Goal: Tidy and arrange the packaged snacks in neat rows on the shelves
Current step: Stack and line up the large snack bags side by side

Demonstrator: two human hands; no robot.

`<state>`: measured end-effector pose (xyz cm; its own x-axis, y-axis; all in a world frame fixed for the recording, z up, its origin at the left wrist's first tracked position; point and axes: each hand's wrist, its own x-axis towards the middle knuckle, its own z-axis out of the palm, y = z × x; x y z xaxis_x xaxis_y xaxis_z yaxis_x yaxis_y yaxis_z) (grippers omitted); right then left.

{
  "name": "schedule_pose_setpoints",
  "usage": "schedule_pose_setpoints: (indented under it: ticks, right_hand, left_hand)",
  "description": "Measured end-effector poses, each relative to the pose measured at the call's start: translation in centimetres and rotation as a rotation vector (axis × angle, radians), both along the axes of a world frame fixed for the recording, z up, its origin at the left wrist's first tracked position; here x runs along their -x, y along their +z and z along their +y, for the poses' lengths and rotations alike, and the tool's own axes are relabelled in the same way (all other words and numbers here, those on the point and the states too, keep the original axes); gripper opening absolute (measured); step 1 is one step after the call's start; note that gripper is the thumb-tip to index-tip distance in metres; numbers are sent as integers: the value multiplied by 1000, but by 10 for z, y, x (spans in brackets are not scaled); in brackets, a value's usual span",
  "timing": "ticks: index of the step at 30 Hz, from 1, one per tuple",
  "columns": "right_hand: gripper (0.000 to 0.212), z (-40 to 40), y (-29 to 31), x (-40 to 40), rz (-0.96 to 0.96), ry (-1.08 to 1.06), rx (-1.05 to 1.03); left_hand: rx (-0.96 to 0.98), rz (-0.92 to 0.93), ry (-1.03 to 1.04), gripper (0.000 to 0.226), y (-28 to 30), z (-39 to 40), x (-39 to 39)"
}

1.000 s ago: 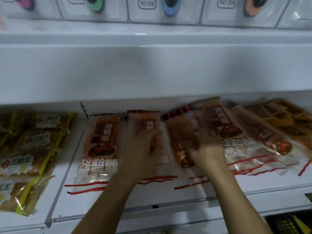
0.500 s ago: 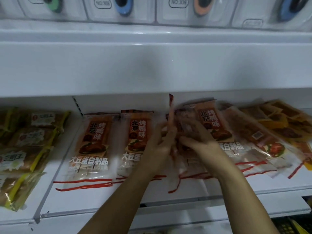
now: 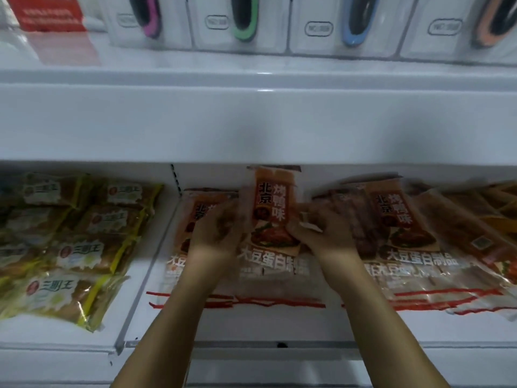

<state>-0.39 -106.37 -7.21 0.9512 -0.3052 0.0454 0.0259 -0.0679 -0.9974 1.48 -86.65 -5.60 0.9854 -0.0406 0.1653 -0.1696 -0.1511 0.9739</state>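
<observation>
Both hands hold one clear snack packet with an orange label (image 3: 272, 208), face up, over the white shelf (image 3: 251, 329). My left hand (image 3: 216, 231) grips its left edge and my right hand (image 3: 321, 232) grips its right edge. A like packet (image 3: 195, 217) lies partly under my left hand. To the right, more orange-label packets (image 3: 400, 219) lie overlapped and skewed, one turned face down (image 3: 349, 217).
Yellow-banded sandwich packs (image 3: 72, 242) fill the left bay behind a clear divider (image 3: 145, 281). Loose yellow-orange packets (image 3: 500, 203) lie at far right. The shelf above (image 3: 251, 77) carries white boxed items with coloured handles (image 3: 243, 21). Its deep front overhangs the snacks.
The packet that stood on edge between my hands now lies label up, shifted left beside the left-hand packet. Both hands moved left with it, and the camera tilted up.
</observation>
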Motion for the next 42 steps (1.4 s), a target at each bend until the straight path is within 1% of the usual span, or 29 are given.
schedule_pose_setpoints:
  ticks: [1,3,4,6,7,10,13,16,19,21,22,24,25,27,29,31,32,33,34,35,36,37,38,40,42]
  right_hand:
    - [42,10,0,-5,5,16,33]
    - [31,32,2,-15,1,71,118]
    - [29,43,2,-20,-4,109,169]
    - [36,68,4,-26,2,180,305]
    - [36,80,4,-28,5,197,365]
    - [27,108,0,-40,43,185,560]
    - [20,124,-2,-44,35,152,643]
    - [12,132,-5,-47,28,132,701]
    - [17,135,-2,-41,31,125,859]
    - [18,131,1,-31,-104,27,955]
    - [18,127,2,-24,-175,-47,938]
    - [17,113,1,-10,-251,-188,831]
    - [15,103,1,-3,-264,-247,809]
    - [10,74,-1,9,-269,-343,846]
    - [11,32,-3,20,-258,-444,902]
    - [19,-18,-2,32,-205,-529,978]
    - [23,-47,-6,36,-167,-581,1033]
    - [33,-75,-7,41,-78,-641,1084]
    - [49,-101,-12,47,44,-677,1115]
    - [71,-122,-14,52,189,-668,1121]
    - [90,-141,-18,57,315,-624,1111]
    - [101,-153,-21,60,413,-567,1079]
    - [105,-162,-24,62,457,-514,1062]
    - [110,-176,-29,63,442,-479,1106]
    - [113,-189,-29,62,378,-485,1114]
  left_hand:
    - [-49,-30,24,19,0,13,-3]
    - [-123,-42,86,18,-1,42,-12]
    - [-173,-47,123,20,-4,56,-16]
    - [-311,-74,182,28,-12,83,-26]
    - [-391,-92,198,28,-17,95,-32]
    - [-569,-153,199,22,-29,117,-43]
    - [-639,-122,181,20,-34,128,-49]
    - [-666,-90,162,20,-36,132,-52]
    - [-681,-26,139,21,-35,132,-54]
    - [-735,-28,154,24,-32,130,-51]
    - [-754,-55,162,27,-28,128,-47]
    - [-707,-139,162,28,-15,116,-37]
    - [-673,-182,127,26,-8,105,-31]
    - [-607,-261,-20,24,5,77,-18]
    - [-505,-298,-197,13,7,42,-4]
    - [-507,-368,-265,13,5,6,11]
    - [-521,-366,-309,18,4,-12,17]
    - [-513,-287,-381,23,0,-29,22]
    - [-495,-198,-472,28,0,-47,29]
    - [-465,-125,-544,33,-2,-65,35]
    - [-433,-97,-599,37,-3,-84,41]
    - [-421,-96,-631,43,-6,-103,46]
    - [-436,-92,-663,51,-9,-124,49]
    - [-524,-41,-659,68,-19,-165,50]
    - [-622,26,-506,84,-30,-202,47]
